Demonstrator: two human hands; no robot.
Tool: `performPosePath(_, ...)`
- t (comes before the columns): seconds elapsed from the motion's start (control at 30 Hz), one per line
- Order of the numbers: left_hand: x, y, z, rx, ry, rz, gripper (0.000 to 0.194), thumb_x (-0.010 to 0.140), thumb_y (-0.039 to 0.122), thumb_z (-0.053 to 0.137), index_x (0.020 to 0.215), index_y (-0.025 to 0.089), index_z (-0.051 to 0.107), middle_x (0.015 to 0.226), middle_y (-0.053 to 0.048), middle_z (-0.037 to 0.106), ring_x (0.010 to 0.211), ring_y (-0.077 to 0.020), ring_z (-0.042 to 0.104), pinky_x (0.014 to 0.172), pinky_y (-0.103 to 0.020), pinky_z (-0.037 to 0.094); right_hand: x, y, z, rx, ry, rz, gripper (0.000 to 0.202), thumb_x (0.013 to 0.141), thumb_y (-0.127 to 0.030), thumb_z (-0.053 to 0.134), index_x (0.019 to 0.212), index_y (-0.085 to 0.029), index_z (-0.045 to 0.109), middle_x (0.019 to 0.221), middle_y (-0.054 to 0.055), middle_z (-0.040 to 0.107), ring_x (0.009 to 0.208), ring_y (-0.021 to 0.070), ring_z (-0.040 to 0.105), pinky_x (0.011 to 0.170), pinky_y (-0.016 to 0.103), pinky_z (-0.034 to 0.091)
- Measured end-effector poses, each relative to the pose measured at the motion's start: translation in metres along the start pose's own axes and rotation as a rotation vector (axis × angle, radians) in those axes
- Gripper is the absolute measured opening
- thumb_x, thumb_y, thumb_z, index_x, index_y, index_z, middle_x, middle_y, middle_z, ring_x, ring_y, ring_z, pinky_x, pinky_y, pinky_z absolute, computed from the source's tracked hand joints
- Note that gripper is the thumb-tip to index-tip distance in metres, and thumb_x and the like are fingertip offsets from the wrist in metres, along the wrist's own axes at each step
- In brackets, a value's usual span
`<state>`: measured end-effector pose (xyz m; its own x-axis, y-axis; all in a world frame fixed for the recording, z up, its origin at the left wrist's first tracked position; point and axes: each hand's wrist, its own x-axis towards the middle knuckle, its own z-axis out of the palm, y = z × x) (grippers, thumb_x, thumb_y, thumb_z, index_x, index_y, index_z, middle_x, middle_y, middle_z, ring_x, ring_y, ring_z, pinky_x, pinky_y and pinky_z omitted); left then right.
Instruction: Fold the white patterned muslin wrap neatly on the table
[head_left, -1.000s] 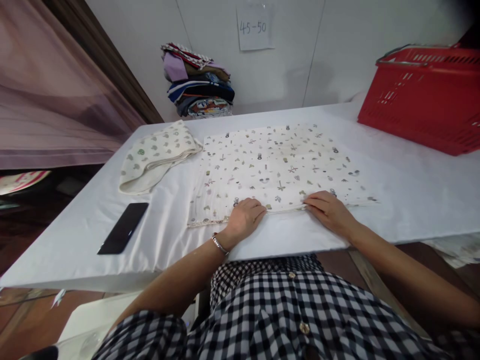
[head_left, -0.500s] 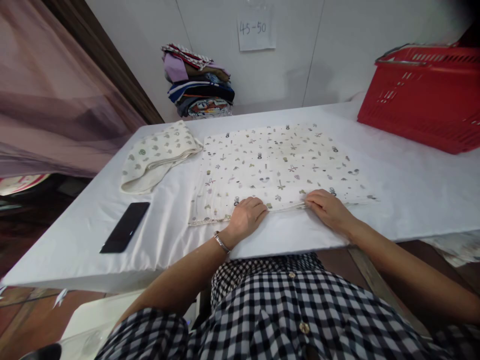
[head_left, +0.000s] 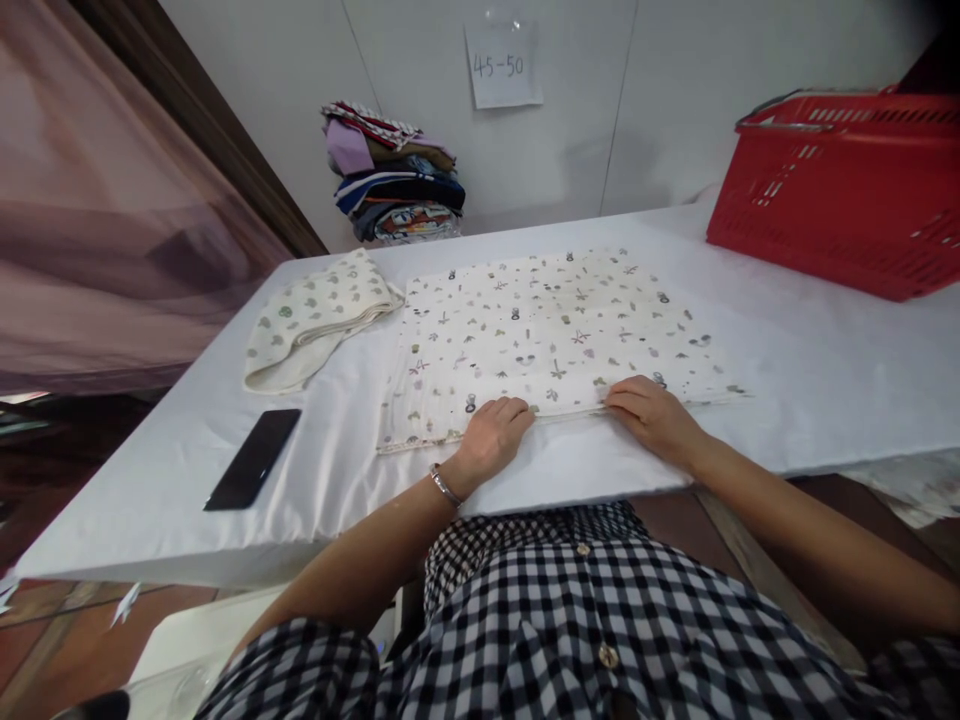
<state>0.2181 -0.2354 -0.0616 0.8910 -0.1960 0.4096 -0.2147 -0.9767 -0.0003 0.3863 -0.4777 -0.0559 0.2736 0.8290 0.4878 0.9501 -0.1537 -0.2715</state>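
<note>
A white cloth with small printed figures (head_left: 525,320) lies folded flat on the white-covered table (head_left: 810,400). My left hand (head_left: 493,437), with a bracelet at the wrist, is closed on its near edge, left of the middle. On the same edge, a little to the right, my right hand (head_left: 651,415) pinches the cloth between thumb and fingers. Layers show along the near edge between the hands. A second cloth with green-grey prints (head_left: 319,315) lies loosely folded at the left, close to the printed cloth's far left corner.
A black phone (head_left: 253,460) lies at the table's left. Folded clothes (head_left: 397,180) are stacked by the wall at the back. A red basket (head_left: 832,200) stands at the back right. A pink curtain (head_left: 112,220) hangs on the left.
The whole view has shifted slightly. My right hand has moved very slightly to the left along the near edge; my left hand keeps its place on the cloth.
</note>
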Motion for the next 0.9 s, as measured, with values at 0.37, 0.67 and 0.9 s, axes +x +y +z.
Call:
performPosePath(0.37,0.002,0.003,-0.007,-0.063,-0.102,-0.041,0.029,0.095,0.018,0.038,0.098,0.018,0.066,0.099,-0.007,0.064,0.090,-0.0200,0.056,0.077,-0.035,0.046,0.002,-0.001,-0.002,-0.095,-0.092,-0.035,0.027,0.094,-0.019,0.044,0.093,-0.021,0.071,0.095,0.008,0.067,0.090,0.0225,0.057,0.075,0.038,0.046)
performPosePath(0.67,0.004,0.003,-0.007,-0.047,-0.085,-0.045,0.026,0.098,0.024,0.039,0.092,0.018,0.064,0.095,-0.006,0.063,0.087,-0.0191,0.054,0.075,-0.033,0.044,0.002,0.002,-0.002,-0.067,-0.130,-0.044,0.026,0.095,-0.023,0.044,0.095,-0.020,0.070,0.096,0.009,0.067,0.091,0.0228,0.057,0.077,0.039,0.047)
performPosePath(0.9,0.006,0.001,-0.003,-0.071,-0.062,-0.055,0.025,0.098,0.023,0.039,0.091,0.018,0.062,0.094,-0.005,0.062,0.087,-0.0187,0.054,0.076,-0.033,0.043,0.003,0.009,0.001,0.050,-0.104,0.000,0.026,0.095,-0.025,0.045,0.092,-0.021,0.071,0.097,0.010,0.067,0.091,0.0222,0.059,0.079,0.039,0.051)
